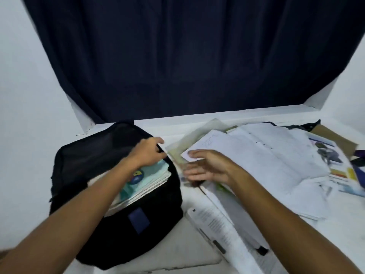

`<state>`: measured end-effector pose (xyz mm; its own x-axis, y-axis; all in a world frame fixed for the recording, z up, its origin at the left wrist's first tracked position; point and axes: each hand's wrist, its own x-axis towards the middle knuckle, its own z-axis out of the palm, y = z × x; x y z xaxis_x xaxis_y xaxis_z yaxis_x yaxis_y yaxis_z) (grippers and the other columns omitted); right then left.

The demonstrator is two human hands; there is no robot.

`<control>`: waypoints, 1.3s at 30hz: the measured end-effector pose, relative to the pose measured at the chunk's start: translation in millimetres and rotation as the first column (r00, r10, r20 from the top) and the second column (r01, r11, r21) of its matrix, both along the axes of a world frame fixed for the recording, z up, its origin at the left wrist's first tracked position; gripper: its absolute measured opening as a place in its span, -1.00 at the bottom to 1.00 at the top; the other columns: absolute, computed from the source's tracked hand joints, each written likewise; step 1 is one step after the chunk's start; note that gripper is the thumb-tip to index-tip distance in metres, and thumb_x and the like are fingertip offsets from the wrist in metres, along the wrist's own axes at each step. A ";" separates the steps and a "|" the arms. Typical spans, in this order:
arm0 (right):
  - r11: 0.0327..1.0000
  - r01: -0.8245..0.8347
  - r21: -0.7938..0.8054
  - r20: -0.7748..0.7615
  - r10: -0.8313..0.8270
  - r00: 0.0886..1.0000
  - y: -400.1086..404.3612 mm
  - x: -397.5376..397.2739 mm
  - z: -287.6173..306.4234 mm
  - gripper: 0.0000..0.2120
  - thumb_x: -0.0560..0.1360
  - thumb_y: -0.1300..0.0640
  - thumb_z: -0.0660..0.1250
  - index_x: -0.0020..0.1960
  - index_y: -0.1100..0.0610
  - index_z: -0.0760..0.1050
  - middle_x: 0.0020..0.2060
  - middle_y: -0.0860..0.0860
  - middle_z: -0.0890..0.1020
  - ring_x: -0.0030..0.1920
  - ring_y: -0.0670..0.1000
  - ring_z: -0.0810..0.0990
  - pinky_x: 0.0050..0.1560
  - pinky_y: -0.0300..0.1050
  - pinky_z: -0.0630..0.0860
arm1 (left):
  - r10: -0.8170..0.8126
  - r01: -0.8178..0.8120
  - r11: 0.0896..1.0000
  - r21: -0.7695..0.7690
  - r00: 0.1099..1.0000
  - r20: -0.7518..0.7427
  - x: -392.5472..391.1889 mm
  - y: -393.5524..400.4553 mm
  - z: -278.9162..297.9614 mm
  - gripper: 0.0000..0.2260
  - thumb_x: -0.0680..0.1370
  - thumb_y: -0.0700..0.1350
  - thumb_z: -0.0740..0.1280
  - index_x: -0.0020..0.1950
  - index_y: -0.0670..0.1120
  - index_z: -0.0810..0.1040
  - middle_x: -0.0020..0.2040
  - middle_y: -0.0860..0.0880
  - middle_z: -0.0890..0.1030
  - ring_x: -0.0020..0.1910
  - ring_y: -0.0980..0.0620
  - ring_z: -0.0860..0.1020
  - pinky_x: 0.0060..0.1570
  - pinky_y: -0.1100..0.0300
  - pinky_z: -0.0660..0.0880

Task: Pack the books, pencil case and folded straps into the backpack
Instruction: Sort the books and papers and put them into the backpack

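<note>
Head | backpack (150, 220) holds books (152, 178) | left hand (147, 153) grips its rim | right hand (207, 167) spread over papers (256, 155)

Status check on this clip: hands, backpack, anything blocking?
Left hand grips the backpack rim, holding it open. Right hand open, reaching over loose papers. Books already inside; nothing blocking the opening.

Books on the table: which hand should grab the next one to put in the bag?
Probably the right hand. It is open and already at the pile of books, fingers on the papers. The left hand is busy gripping the edge of the backpack, seemingly holding it open.
</note>
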<state>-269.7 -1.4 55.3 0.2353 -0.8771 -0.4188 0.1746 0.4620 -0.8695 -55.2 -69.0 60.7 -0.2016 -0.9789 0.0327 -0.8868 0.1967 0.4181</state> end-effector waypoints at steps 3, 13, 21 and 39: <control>0.963 0.259 -0.075 -0.074 -0.265 0.962 -3.8 -97.8 6.2 -0.81 0.52 0.22 0.33 0.10 0.27 0.52 0.11 0.35 0.56 0.04 0.36 0.63 -0.02 0.29 0.60 | 0.002 0.025 0.981 0.194 0.991 -0.137 -82.7 17.2 -26.3 -0.59 0.47 0.08 0.43 0.27 0.00 0.52 0.11 -0.07 0.63 0.12 -0.07 0.58 0.14 0.15 0.49; 0.874 0.300 -0.382 -0.661 -0.485 0.572 -34.1 -338.2 -27.7 -0.79 0.52 0.32 0.26 0.11 0.28 0.60 0.18 0.22 0.60 0.14 0.17 0.56 0.16 0.01 0.44 | 0.318 -0.321 0.913 0.251 0.947 0.054 -214.2 51.6 -86.8 -0.33 0.49 0.43 0.03 0.45 0.04 0.21 0.49 -0.17 0.23 0.44 -0.27 0.19 0.36 -0.24 0.16; 0.957 -0.177 -0.231 -0.964 -0.201 0.172 -49.1 -326.9 -71.9 -0.42 0.58 -0.22 -0.02 0.47 0.10 0.22 0.47 0.24 0.22 0.50 0.35 0.03 0.44 0.33 0.00 | 0.341 -0.368 0.900 0.235 0.928 0.146 -271.2 48.0 -101.8 -0.24 0.49 0.48 -0.13 0.59 0.14 -0.16 0.60 -0.15 -0.20 0.53 -0.32 -0.25 0.40 -0.38 -0.29; 0.890 0.085 -0.449 -0.695 -0.407 0.593 -42.5 -348.0 -48.1 -0.55 0.59 0.01 0.24 0.42 0.19 0.37 0.29 0.21 0.52 0.25 0.22 0.50 0.29 0.07 0.42 | 0.095 -0.134 0.990 -0.049 0.877 -0.471 -290.5 20.0 -87.9 -0.46 0.48 0.25 0.34 0.36 -0.01 0.47 0.38 -0.04 0.47 0.43 -0.07 0.34 0.37 -0.11 0.33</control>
<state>-617.7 -43.9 7.2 -0.2703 -0.9628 -0.0054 -0.5540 0.1601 -0.8170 -345.6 -49.0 -27.2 -0.0309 -0.9846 0.1720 -0.6107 0.1548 0.7766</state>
